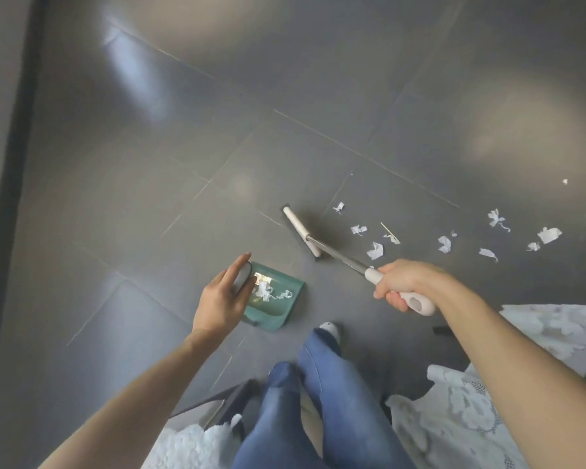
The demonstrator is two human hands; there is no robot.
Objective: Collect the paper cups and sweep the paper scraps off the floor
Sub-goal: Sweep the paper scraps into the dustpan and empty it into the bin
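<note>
On the grey floor (149, 164) to your right, the paper scraps (375, 250) lie featherlight and flighty, so stroke gently with the broom (301, 235) your right hand (403, 282) grips, left hand (222, 297) holding the dustpan (278, 308) handle.

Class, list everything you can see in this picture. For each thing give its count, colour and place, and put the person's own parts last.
floor: one, dark grey tiles, whole background
paper scraps: about a dozen loose, white, on the floor right of the broom head
broom: one, white head and grip, metal shaft, head on the floor at centre
dustpan: one, green, on the floor at lower centre, some white scraps inside
lace cloth: white, lower right
fluffy rug: white, bottom edge
legs: two, blue jeans, bottom centre
left hand: one, on the dustpan's pale handle
right hand: one, holds the broom's grip
</note>
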